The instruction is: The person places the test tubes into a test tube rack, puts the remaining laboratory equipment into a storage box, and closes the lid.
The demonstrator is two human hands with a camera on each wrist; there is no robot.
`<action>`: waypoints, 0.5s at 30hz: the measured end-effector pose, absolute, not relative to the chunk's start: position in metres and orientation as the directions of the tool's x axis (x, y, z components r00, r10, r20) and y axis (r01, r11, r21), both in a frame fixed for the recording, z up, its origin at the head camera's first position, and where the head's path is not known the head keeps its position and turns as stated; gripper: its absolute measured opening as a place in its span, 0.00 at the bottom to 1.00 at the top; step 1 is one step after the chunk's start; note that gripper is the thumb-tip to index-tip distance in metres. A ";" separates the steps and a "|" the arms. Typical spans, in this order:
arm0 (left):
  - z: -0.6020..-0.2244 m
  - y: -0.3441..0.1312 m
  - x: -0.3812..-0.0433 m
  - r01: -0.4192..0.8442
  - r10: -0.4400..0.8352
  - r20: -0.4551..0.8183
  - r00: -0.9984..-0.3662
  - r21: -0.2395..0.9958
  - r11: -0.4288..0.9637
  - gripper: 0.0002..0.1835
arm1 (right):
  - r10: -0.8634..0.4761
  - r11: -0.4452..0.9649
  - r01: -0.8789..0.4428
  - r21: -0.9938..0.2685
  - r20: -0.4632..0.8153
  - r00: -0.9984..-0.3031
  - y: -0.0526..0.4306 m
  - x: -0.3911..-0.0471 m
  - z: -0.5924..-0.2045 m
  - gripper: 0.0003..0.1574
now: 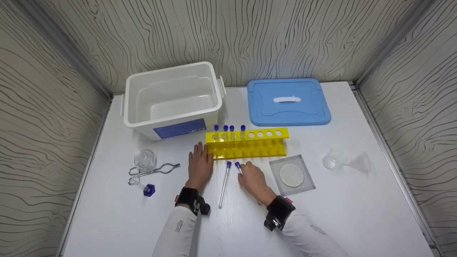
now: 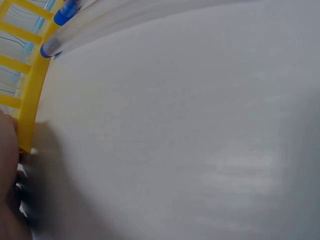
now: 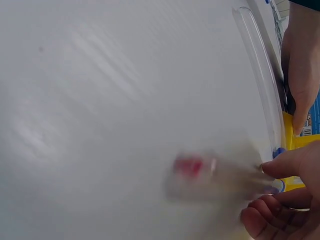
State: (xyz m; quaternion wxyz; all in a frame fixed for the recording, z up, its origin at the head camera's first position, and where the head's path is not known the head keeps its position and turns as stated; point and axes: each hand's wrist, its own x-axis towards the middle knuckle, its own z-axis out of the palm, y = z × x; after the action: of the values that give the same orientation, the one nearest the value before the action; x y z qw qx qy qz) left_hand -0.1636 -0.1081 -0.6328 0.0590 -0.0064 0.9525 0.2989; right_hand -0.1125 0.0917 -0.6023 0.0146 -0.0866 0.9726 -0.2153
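A yellow test tube rack (image 1: 246, 153) stands mid-table, with several blue-capped test tubes (image 1: 243, 132) upright in its left half. My left hand (image 1: 200, 167) rests at the rack's left end, its fingers extended along the outside and its thumb against the rack. In front of the rack, my right hand (image 1: 253, 181) pinches a blue-capped test tube (image 1: 238, 165) between thumb and fingers. That tube's lower part is blurred in the right wrist view, and the hand hides much of it in the head view. Between the hands lies another capped test tube (image 1: 224, 185).
A white bin (image 1: 171, 119) and its blue lid (image 1: 289, 110) are at the back. On the left are a glass flask (image 1: 145, 159), metal tongs (image 1: 157, 171) and a purple-based cylinder (image 1: 148, 189). To the right lie a gauze pad (image 1: 291, 175) and a clear funnel (image 1: 358, 163).
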 end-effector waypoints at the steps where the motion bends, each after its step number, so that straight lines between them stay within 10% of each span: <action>1: -0.633 -0.108 -0.164 -0.047 0.022 -0.115 -0.993 0.567 0.822 0.30 | -0.181 0.890 -0.172 -0.422 0.018 -0.983 0.092 -0.113 -0.602 0.09; 15: -0.634 -0.108 -0.166 -0.039 0.028 -0.111 -0.993 0.557 0.829 0.30 | -0.187 0.864 -0.162 -0.476 -0.005 -0.982 0.093 -0.116 -0.589 0.12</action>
State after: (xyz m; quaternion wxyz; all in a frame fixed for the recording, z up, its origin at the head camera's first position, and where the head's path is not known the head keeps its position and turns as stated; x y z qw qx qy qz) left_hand -0.1657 -0.1084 -0.6344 0.0572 -0.0029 0.9547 0.2921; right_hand -0.1162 0.0932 -0.5888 0.0254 -0.0904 0.9651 -0.2444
